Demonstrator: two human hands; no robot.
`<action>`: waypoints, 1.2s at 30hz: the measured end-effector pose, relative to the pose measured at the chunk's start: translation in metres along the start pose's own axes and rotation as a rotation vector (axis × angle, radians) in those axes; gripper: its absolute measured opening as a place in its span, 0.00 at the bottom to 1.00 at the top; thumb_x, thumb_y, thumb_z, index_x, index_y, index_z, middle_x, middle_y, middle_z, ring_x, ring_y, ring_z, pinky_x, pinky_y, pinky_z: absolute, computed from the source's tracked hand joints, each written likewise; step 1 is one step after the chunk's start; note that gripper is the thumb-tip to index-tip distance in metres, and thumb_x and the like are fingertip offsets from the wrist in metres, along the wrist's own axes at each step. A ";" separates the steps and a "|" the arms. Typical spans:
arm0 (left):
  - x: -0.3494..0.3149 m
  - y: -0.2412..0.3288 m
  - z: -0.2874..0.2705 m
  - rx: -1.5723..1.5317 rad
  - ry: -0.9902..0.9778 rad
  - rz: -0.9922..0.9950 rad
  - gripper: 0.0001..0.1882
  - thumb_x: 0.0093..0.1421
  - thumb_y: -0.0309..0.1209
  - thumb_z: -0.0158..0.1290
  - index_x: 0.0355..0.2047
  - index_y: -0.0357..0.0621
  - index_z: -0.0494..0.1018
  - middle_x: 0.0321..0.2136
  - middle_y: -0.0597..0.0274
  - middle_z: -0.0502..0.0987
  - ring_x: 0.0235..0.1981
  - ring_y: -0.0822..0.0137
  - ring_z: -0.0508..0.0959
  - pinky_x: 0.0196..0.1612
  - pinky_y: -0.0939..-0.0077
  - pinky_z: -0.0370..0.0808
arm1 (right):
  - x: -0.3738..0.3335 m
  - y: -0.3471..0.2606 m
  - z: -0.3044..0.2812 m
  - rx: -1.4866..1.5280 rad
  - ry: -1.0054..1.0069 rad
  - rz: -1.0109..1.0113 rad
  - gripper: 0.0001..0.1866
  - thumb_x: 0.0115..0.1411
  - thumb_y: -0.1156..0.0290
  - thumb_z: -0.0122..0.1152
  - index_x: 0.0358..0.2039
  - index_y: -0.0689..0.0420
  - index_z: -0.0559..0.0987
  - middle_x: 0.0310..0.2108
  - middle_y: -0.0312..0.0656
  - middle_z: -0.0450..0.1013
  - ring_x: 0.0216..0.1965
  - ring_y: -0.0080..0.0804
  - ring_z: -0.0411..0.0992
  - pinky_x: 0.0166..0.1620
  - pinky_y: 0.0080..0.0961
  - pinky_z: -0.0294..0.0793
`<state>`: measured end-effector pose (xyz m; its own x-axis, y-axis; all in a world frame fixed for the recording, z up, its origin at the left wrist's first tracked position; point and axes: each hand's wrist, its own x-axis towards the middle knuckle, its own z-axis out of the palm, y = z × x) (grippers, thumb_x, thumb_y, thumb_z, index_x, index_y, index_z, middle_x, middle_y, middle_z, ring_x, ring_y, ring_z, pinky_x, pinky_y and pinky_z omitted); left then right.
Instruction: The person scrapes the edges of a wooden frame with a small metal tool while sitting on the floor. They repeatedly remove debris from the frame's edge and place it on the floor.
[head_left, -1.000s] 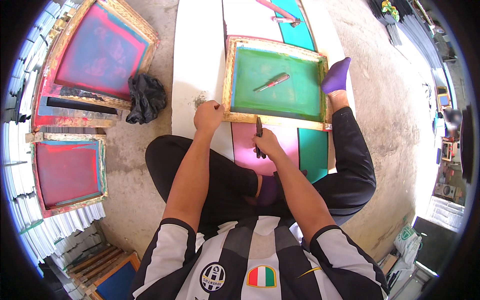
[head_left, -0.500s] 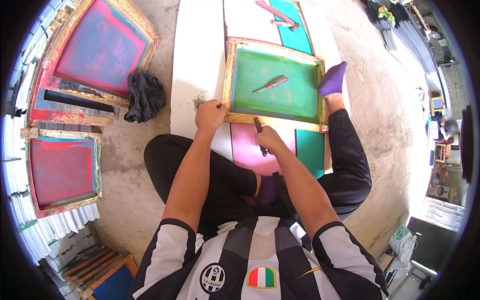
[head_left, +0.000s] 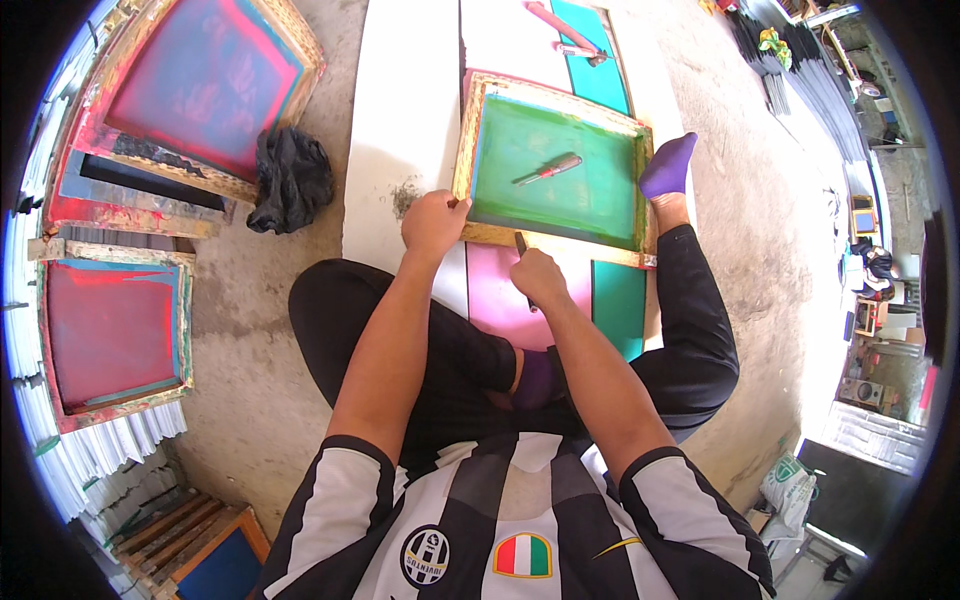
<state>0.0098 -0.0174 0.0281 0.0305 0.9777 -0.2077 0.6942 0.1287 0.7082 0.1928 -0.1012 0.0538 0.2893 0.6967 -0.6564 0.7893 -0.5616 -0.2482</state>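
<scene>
A wooden screen-printing frame point(head_left: 553, 243) with green mesh lies in front of me, its near-left corner gripped by my left hand point(head_left: 434, 222). My right hand point(head_left: 538, 275) is closed around a dark hand tool that looks like pliers point(head_left: 521, 243). One end of it points at the near wooden bar and the other shows below my fist; most of its middle is hidden. On the green mesh rests a screwdriver point(head_left: 550, 168) with a reddish handle. My purple-socked foot point(head_left: 668, 166) is against the frame's right side.
Under the frame is a white board point(head_left: 398, 110) with pink and teal panels. A hammer point(head_left: 570, 35) lies beyond the frame. Leftward are a red-edged screen frame point(head_left: 205, 95), a smaller red one point(head_left: 115, 330) and a black plastic bag point(head_left: 292, 180). Dark stacked sheets point(head_left: 790, 70) stand far right.
My left hand has shifted slightly right and up along the frame's corner. The frame sits a little further right in view, and the tool in my right hand has turned slightly.
</scene>
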 end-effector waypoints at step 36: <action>0.002 -0.010 0.007 0.052 -0.019 -0.033 0.25 0.60 0.50 0.61 0.33 0.34 0.83 0.30 0.43 0.83 0.33 0.46 0.84 0.38 0.55 0.77 | 0.008 0.013 0.027 0.159 0.081 0.068 0.20 0.64 0.68 0.53 0.55 0.60 0.77 0.50 0.60 0.79 0.55 0.57 0.78 0.58 0.51 0.76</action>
<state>0.0079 -0.0180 0.0155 0.0196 0.9697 -0.2435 0.7316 0.1520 0.6646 0.1904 -0.1148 0.0268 0.3866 0.6848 -0.6177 0.6727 -0.6675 -0.3191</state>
